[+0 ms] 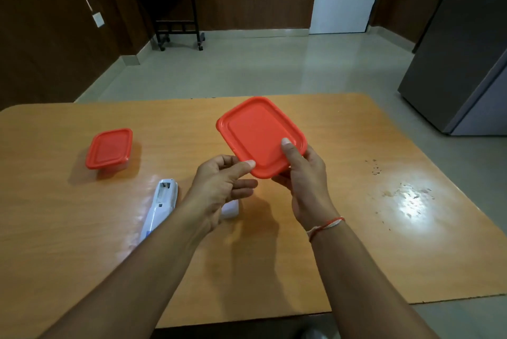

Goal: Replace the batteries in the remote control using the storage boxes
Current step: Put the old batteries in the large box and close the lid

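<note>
Both hands hold a storage box with a red lid (259,134) tilted above the table's middle. My right hand (304,182) grips its near right corner, thumb on the lid. My left hand (222,183) pinches its near left edge with the thumb tip. The box body under the lid is hidden. A second red-lidded box (109,149) stands closed at the left. The white remote control (162,205) lies face down beside my left forearm with its battery bay uncovered. A small white piece (231,209), probably the battery cover, lies partly hidden under my left hand.
The wooden table (356,242) has a scuffed, shiny patch (408,198) at the right. Beyond it are a tiled floor, a dark wheeled side table (175,9) with a small pot, and a grey fridge (466,50) at the right.
</note>
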